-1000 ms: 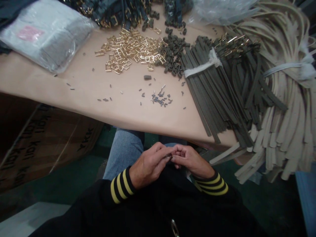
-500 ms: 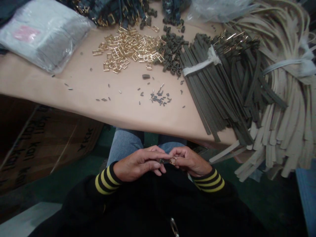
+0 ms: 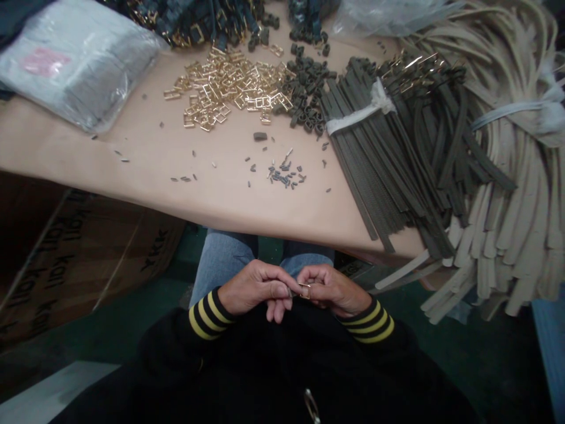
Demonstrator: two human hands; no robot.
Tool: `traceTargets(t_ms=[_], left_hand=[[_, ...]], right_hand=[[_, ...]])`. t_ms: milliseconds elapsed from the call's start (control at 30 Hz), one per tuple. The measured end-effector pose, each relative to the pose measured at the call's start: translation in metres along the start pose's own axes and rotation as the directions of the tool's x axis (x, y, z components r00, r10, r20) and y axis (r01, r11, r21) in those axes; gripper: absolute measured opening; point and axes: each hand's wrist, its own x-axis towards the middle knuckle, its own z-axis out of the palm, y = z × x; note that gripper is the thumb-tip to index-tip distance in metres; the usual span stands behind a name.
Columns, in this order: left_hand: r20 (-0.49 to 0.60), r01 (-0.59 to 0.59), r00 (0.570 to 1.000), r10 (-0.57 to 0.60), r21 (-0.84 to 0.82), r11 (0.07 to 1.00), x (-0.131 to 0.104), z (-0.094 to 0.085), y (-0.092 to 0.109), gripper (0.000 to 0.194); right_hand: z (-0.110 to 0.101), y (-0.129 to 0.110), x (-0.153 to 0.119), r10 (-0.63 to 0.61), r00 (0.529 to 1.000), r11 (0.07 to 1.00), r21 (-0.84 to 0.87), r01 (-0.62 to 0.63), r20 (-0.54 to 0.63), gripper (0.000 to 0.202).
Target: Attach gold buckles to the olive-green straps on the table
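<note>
Above my lap, my left hand (image 3: 253,287) and my right hand (image 3: 336,288) meet fingertip to fingertip. The thumb and forefinger of my right hand pinch a small gold buckle (image 3: 304,291). Between my left thumb and forefinger sits a small dark piece (image 3: 290,292), mostly covered; it resembles the dark loops on the table. It is right beside the buckle, and I cannot tell whether the two are joined. On the table ahead lie a pile of gold buckles (image 3: 233,85) and a heap of dark fabric loops (image 3: 306,88).
The table (image 3: 212,197) has small dark bits (image 3: 285,174) scattered on it. At right lie dark straps (image 3: 366,159) tied with white and beige strips (image 3: 525,218) over the edge. A plastic-wrapped package (image 3: 83,65) sits at left, above a cardboard box (image 3: 97,247).
My left hand has shifted slightly right and its fingers have curled closer around the small piece. My right hand has moved slightly left, bringing the buckle against the left fingertips.
</note>
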Motion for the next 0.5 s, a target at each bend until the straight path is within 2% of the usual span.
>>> traceTargets(t_ms=[233,367,500], left_hand=[[-0.151,0.057,0.988,-0.036,0.132,0.99,-0.0004,0.0035,0.001,0.024],[-0.254,0.107,0.963,-0.092,0.043,0.993,-0.003,0.0064,0.0001,0.023],[-0.293,0.072,0.954,-0.06,0.03,0.997,-0.0042,0.0088,-0.0038,0.022]], right_hand=[[0.0026,0.0059,0.0024,-0.065,0.997,0.997,-0.039,0.064,-0.031,0.022],[0.0027,0.0097,0.0043,-0.132,0.991,0.989,-0.066,0.13,-0.022,0.019],[0.0014,0.0097,0.0052,-0.155,0.987,0.983,-0.11,0.15,-0.033,0.015]])
